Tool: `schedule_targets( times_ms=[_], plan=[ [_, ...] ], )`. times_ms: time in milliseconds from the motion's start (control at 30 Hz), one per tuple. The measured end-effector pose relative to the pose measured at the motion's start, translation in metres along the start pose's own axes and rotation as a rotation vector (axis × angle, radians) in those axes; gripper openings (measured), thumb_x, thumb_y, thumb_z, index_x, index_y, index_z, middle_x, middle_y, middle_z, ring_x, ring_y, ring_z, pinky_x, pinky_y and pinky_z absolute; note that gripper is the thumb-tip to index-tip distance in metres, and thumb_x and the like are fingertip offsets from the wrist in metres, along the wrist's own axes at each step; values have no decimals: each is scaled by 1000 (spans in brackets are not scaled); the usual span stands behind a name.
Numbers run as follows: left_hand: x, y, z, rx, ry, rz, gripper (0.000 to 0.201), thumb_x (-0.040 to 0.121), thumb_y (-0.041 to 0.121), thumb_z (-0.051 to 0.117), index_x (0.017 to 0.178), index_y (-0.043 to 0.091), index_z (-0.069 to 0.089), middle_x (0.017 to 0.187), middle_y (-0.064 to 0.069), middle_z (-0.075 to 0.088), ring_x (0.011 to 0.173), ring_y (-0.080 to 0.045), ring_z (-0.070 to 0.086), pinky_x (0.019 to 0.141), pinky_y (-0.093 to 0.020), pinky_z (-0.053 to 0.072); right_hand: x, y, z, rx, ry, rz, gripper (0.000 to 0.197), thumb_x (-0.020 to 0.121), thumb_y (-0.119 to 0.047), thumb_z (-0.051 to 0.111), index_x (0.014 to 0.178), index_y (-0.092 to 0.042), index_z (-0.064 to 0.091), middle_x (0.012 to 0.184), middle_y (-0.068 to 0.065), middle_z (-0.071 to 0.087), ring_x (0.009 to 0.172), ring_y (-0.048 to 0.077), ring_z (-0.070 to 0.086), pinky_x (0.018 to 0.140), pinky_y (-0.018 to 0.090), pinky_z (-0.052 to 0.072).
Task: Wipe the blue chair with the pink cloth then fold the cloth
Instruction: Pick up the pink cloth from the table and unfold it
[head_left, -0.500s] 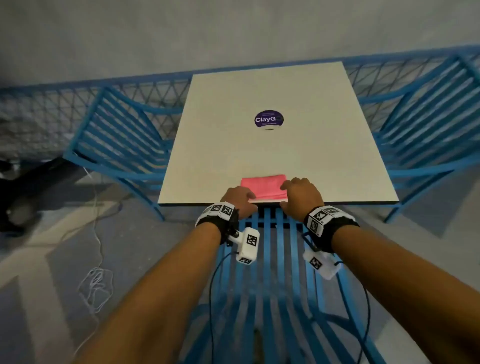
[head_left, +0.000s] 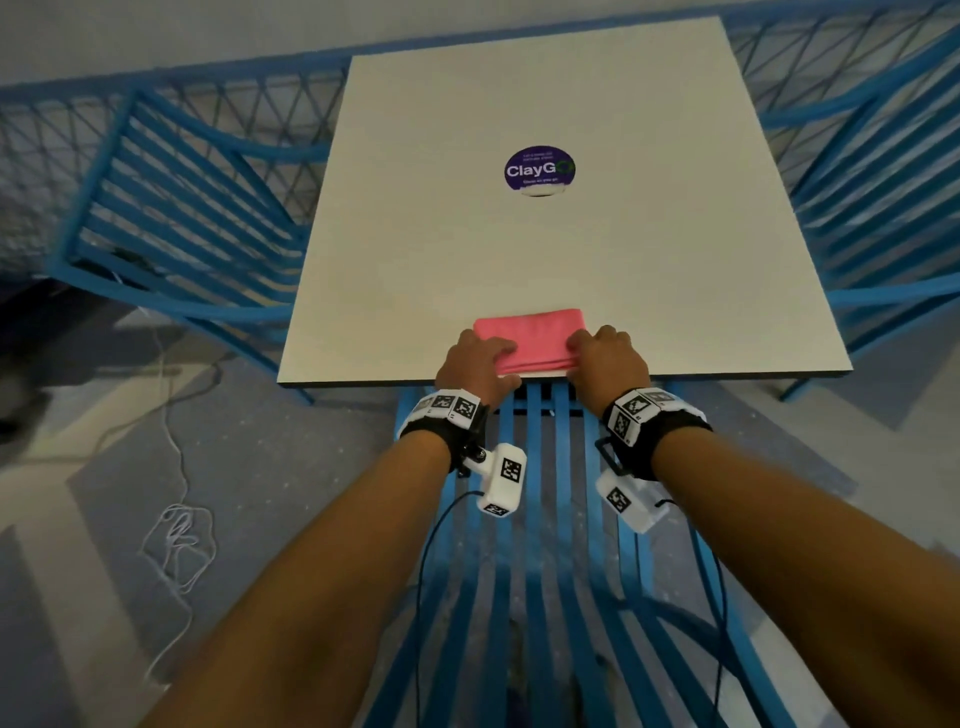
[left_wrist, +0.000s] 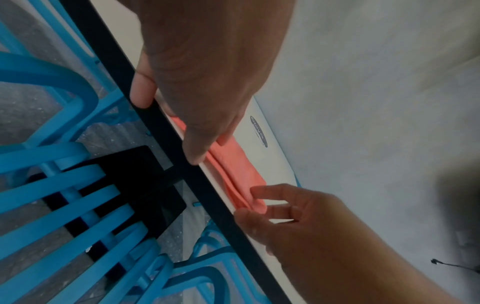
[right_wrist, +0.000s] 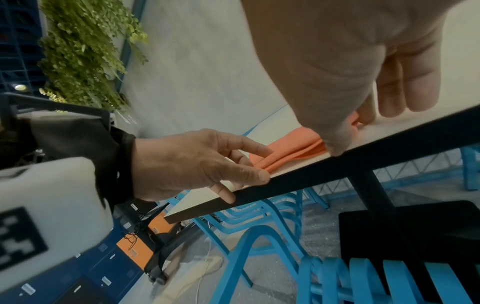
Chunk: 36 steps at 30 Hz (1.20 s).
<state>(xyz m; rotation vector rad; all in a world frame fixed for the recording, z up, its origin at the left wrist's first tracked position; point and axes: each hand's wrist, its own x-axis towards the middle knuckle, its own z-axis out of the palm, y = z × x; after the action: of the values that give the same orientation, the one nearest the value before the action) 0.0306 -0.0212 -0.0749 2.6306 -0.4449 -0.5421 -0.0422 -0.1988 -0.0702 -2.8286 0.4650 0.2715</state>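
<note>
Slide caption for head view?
Both hands, left and right, rest on folded pink cloth at table edge.

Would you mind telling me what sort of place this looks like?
Probably a café or canteen seating area: a square white table carrying a ClayGo sticker, matching blue slatted chairs around it, and hanging greenery on the wall.

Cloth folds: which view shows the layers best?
Left wrist. It looks along the near edge of the cloth, so the stacked layers show between the left hand and right hand. Right wrist shows the same edge, partly hidden. Head shows only the flat top and outline.
</note>
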Motion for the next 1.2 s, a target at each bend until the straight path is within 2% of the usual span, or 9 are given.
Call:
schedule_targets(
  times_ms=[133,300,600,767,866,966,1033,1133,1200],
  plan=[
    [5,-2,7,-28,85,-35,40,89,39,79,128,36,70,128,-4,53,107,-25,64,92,-34,56,8,6,8,74,93,14,37,88,-2,62,124,-12,67,102,19,64,104,39,54,67,34,38],
    [7,-1,12,44,160,29,26,96,32,71,121,24,74,123,-6,58,99,-29,68,78,-29,47,13,5,7,131,125,-4,36,86,5,58,118,-8,70,99,21,68,99,39,55,74,39,47],
    [-17,13,-21,217,232,70,28,101,33,53,117,17,69,119,-8,61,110,-30,55,95,-41,42,-12,-19,-53,182,196,-86,29,91,-7,54,115,-6,70,98,19,67,99,38,55,80,40,46],
    [-67,24,-69,129,143,57,24,100,39,53,110,20,63,114,-4,64,103,-28,59,95,-43,47,-55,-40,-122,203,37,-115,24,86,-11,55,93,-11,78,84,11,76,79,31,68,77,38,55],
    [-109,29,-99,-50,47,46,26,98,44,54,110,21,59,109,-4,64,88,-25,64,75,-42,57,-88,-50,-162,235,-59,-122,22,87,-14,59,94,-15,79,87,9,77,83,29,69,75,39,58],
    [-166,37,-127,-119,97,83,25,101,38,55,114,18,56,103,-3,64,80,-21,62,61,-32,46,-129,-61,-194,257,-127,-178,21,90,-19,59,101,-20,77,93,3,76,87,23,66,66,31,50],
    [-205,38,-142,-148,116,111,24,103,37,54,117,17,53,98,-3,66,77,-22,63,59,-33,46,-155,-67,-211,301,-156,-213,20,91,-24,60,102,-22,76,94,0,74,86,20,65,63,27,48],
    [-261,35,-161,-173,165,158,27,105,37,51,120,15,52,101,-5,69,81,-26,66,66,-39,53,-194,-76,-230,403,-207,-264,18,89,-29,63,97,-21,77,91,-1,74,87,18,66,77,37,56],
    [-301,32,-170,-187,195,159,29,106,37,52,122,13,54,105,-5,69,85,-25,67,69,-41,54,-221,-85,-237,425,-247,-317,18,89,-33,64,96,-22,77,88,-3,74,84,16,67,73,33,55]
  ],
)
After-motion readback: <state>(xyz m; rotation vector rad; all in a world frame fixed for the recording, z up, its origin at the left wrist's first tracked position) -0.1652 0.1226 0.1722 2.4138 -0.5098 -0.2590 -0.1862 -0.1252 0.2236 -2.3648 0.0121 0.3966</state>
